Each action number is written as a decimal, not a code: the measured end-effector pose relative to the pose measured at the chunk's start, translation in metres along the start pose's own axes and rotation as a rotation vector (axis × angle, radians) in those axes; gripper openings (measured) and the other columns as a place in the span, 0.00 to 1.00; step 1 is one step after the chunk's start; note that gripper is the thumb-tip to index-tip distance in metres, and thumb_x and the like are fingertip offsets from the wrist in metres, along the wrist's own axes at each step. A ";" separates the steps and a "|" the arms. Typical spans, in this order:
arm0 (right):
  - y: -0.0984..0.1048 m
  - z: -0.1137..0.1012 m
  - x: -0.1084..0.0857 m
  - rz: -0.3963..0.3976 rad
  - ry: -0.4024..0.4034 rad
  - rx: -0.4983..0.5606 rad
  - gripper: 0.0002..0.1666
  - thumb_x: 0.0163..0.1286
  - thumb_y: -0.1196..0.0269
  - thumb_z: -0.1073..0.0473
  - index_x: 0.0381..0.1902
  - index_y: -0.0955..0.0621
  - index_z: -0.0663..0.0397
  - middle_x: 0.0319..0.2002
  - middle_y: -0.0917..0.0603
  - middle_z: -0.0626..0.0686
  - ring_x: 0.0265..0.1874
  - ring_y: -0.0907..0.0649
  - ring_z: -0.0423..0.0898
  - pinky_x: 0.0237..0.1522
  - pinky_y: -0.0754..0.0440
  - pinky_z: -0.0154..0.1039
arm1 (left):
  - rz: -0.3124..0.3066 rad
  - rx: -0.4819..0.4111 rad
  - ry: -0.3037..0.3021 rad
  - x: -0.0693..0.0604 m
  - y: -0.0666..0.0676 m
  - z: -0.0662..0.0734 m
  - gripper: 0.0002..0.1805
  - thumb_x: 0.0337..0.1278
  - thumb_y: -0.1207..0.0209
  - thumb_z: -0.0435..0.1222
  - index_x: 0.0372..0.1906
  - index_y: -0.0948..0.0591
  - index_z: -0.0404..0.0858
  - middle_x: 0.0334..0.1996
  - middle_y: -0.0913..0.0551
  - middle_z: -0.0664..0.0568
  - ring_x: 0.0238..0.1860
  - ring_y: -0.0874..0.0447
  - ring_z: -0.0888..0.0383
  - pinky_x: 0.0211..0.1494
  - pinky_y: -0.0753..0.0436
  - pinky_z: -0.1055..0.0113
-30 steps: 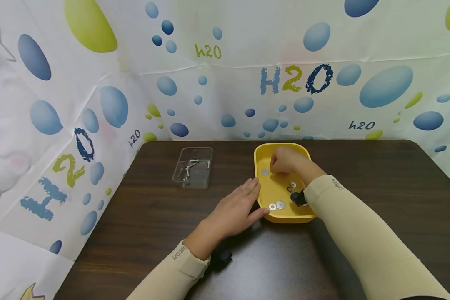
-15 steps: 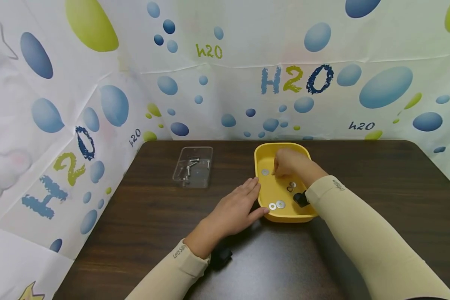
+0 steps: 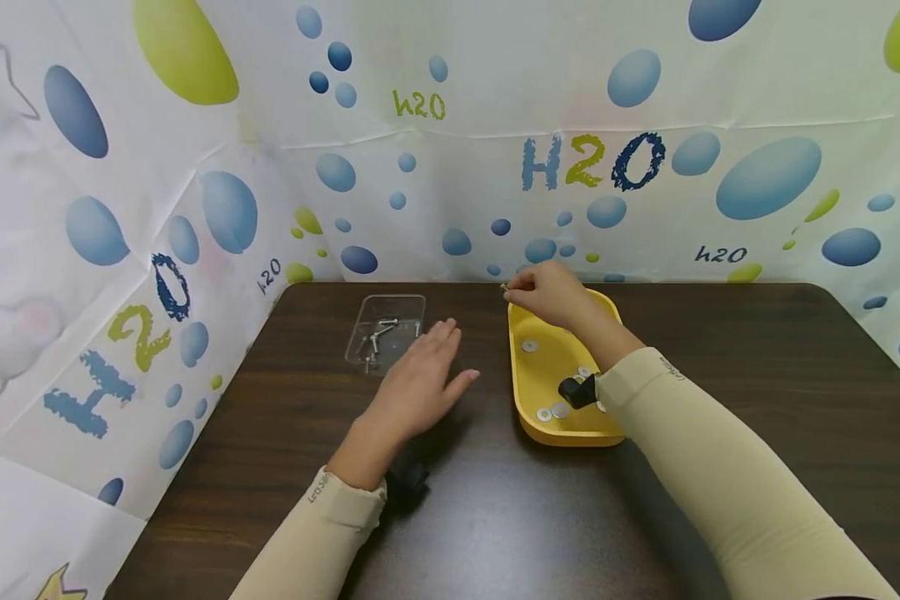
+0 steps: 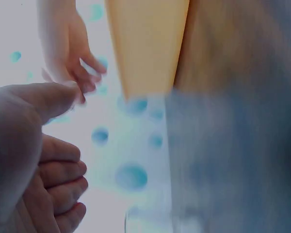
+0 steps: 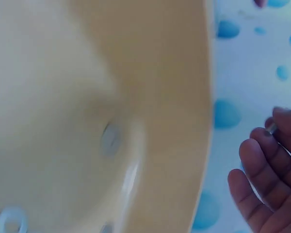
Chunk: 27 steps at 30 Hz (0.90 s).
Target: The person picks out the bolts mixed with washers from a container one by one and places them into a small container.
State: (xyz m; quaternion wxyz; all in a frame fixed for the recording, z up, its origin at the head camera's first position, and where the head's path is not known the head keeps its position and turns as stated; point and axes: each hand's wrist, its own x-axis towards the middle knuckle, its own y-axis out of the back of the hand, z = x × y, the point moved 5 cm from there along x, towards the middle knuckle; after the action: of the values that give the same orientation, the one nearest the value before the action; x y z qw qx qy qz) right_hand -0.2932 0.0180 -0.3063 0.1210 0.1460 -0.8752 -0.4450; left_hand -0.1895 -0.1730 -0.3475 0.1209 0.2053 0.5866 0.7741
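Observation:
Over the far left corner of the yellow tray (image 3: 521, 417), the right hand (image 3: 553, 293) pinches a small metal piece (image 3: 504, 287) between thumb and fingertips. In the right wrist view the same hand (image 5: 276, 170) shows a short shiny piece (image 5: 271, 128) at its fingertips. Washers (image 3: 529, 346) lie inside the tray. The left hand (image 3: 420, 379), its fingers extended and holding nothing, hovers at the right front of a clear plastic box (image 3: 354, 342). Inside that box lie several screws (image 3: 378, 337). The left wrist view shows the left hand (image 4: 43, 155) at the left edge.
Both containers stand toward the back of a dark wooden table (image 3: 270, 467). Behind it hangs a white sheet (image 3: 480, 167) printed with blue and green drops.
The right hand has risen from inside the tray to above its far left corner, with a small piece in its fingers. The left hand has left the tray's edge and moved left toward the clear box.

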 end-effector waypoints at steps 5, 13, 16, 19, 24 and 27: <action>-0.011 -0.033 0.005 0.055 0.066 0.050 0.16 0.72 0.39 0.52 0.49 0.13 0.54 0.45 0.12 0.53 0.40 0.17 0.49 0.47 0.16 0.44 | 0.016 0.012 0.126 -0.001 0.012 -0.049 0.41 0.70 0.49 0.55 0.74 0.40 0.30 0.77 0.45 0.40 0.78 0.50 0.45 0.77 0.43 0.47; -0.040 -0.080 0.012 0.029 0.137 0.062 0.15 0.72 0.39 0.53 0.49 0.13 0.52 0.44 0.12 0.49 0.37 0.18 0.45 0.45 0.16 0.37 | 0.006 -0.091 0.268 -0.010 0.019 -0.111 0.44 0.69 0.47 0.53 0.76 0.46 0.30 0.79 0.52 0.40 0.79 0.57 0.43 0.77 0.47 0.43; -0.057 -0.091 0.013 -0.004 0.152 0.023 0.14 0.73 0.39 0.53 0.49 0.13 0.51 0.43 0.12 0.48 0.36 0.18 0.43 0.44 0.16 0.35 | -0.018 -0.132 0.291 -0.013 0.017 -0.125 0.45 0.69 0.48 0.54 0.77 0.48 0.31 0.79 0.54 0.41 0.79 0.59 0.44 0.76 0.48 0.42; -0.075 -0.100 0.013 -0.041 0.178 -0.015 0.14 0.73 0.39 0.54 0.49 0.13 0.52 0.43 0.12 0.48 0.36 0.18 0.42 0.46 0.16 0.35 | -0.058 -0.165 0.295 -0.015 0.014 -0.134 0.45 0.70 0.49 0.55 0.77 0.50 0.31 0.79 0.56 0.42 0.80 0.60 0.45 0.76 0.47 0.42; -0.100 -0.115 0.011 -0.094 0.234 -0.067 0.13 0.73 0.39 0.56 0.49 0.13 0.52 0.42 0.11 0.48 0.36 0.18 0.42 0.46 0.16 0.34 | -0.119 -0.208 0.290 -0.015 0.009 -0.140 0.44 0.71 0.51 0.53 0.78 0.52 0.31 0.79 0.58 0.39 0.79 0.60 0.43 0.76 0.48 0.41; -0.111 -0.119 0.011 -0.109 0.241 -0.078 0.13 0.72 0.39 0.56 0.48 0.13 0.52 0.41 0.11 0.48 0.34 0.18 0.42 0.43 0.17 0.34 | -0.150 -0.227 0.289 -0.016 0.006 -0.141 0.43 0.72 0.53 0.53 0.78 0.54 0.31 0.79 0.60 0.39 0.79 0.59 0.41 0.76 0.48 0.41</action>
State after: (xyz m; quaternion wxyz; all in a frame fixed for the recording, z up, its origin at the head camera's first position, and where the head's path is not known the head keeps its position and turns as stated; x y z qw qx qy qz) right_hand -0.2464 -0.1366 -0.3278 0.2063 0.2406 -0.8272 -0.4639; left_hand -0.2404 -0.3026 -0.3770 0.1152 0.0330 0.5205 0.8454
